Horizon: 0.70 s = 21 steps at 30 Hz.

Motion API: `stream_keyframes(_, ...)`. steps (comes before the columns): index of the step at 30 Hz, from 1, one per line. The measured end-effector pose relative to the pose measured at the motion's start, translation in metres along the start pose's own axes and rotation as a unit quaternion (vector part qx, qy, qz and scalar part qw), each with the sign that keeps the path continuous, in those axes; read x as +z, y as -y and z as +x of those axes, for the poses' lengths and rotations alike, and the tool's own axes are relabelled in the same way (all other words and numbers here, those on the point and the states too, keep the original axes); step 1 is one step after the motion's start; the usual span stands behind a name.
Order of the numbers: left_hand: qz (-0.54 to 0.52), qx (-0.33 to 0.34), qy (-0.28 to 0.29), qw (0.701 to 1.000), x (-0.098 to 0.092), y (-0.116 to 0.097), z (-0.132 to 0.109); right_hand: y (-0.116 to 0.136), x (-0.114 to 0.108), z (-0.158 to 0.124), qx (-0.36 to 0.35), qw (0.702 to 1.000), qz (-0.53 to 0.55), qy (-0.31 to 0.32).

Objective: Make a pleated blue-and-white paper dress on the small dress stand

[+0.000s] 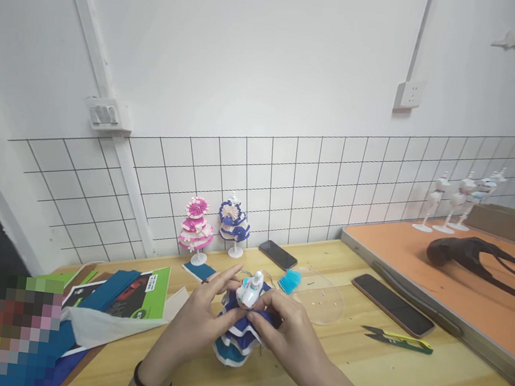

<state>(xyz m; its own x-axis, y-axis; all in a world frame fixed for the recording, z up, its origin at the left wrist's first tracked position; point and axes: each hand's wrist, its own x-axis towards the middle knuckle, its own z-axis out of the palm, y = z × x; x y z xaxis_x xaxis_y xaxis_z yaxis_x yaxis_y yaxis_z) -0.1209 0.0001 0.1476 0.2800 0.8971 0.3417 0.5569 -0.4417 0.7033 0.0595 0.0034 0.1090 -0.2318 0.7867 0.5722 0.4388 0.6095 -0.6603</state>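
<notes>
A small white doll figure (250, 289) in a layered blue-and-white paper skirt (237, 339) stands on the wooden table (403, 383). My left hand (196, 322) grips the skirt from the left, fingers curled at the doll's waist. From the right, my right hand (290, 333) pinches the skirt's upper layer beside the torso. Both hands are closed on the doll.
Two finished paper-dress dolls, pink (196, 226) and blue (234, 221), stand by the tiled wall. Two phones (277, 254) (392, 304), a clear plastic sheet (320, 293), a blue paper piece (291, 280), thread snips (399, 340), booklets (134, 293) and an orange board (452, 283) with white figures (451, 203) lie around.
</notes>
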Motion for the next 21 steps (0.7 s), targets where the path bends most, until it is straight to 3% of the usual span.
stream_keyframes(11, -0.002, 0.031, 0.005, 1.000, 0.001, 0.007, 0.001, 0.009, -0.010, 0.004, 0.050, 0.997, 0.028, 0.042)
stream_keyframes(21, 0.013, 0.027, 0.015, 0.999, 0.003, -0.001, -0.004, 0.002, -0.005, 0.002, 0.008, 1.000, 0.017, 0.016)
